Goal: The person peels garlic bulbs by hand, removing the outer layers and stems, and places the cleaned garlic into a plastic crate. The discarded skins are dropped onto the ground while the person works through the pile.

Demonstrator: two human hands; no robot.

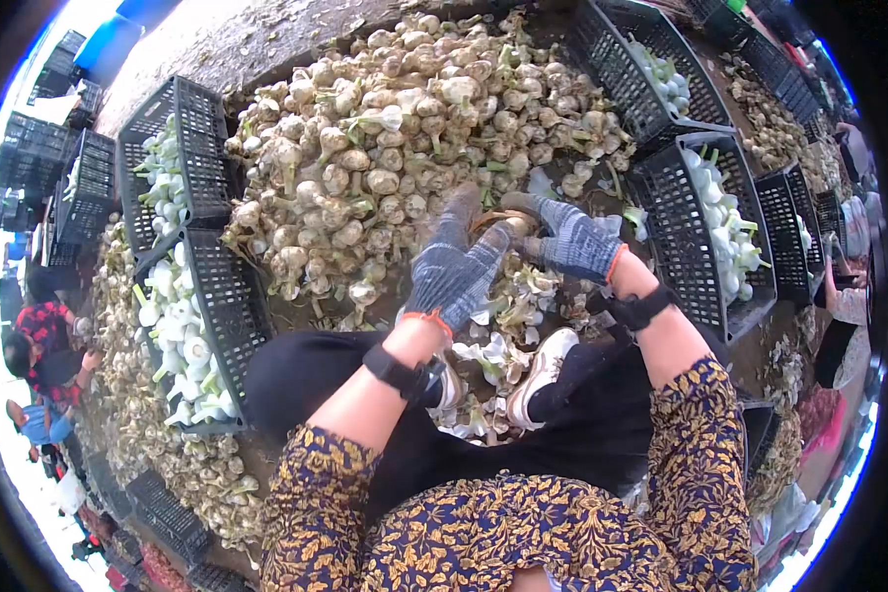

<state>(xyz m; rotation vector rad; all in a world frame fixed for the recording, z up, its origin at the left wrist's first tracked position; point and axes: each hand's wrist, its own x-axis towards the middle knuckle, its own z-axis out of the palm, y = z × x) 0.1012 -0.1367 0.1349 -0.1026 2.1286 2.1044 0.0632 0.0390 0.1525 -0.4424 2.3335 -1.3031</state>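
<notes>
My left hand (pixel 454 264) and my right hand (pixel 574 240) wear grey-blue knit gloves with orange cuffs, dirty at the fingertips. Between them, above the ground in front of my knees, is a garlic bulb (pixel 519 226) with brownish outer skin. The fingers of both hands close on it from either side and hide part of it. Just beyond lies a large heap of unpeeled, soil-stained garlic bulbs (pixel 385 183). Loose white garlic skins (pixel 498 357) are scattered below my hands, around my shoes.
Black plastic crates (pixel 229 326) holding cleaned white garlic (pixel 183 340) stand at my left. More crates (pixel 666 212) with white garlic (pixel 725 222) flank the heap on the right. Other people (pixel 44 340) sit by garlic piles at far left; another person (pixel 844 296) is at far right.
</notes>
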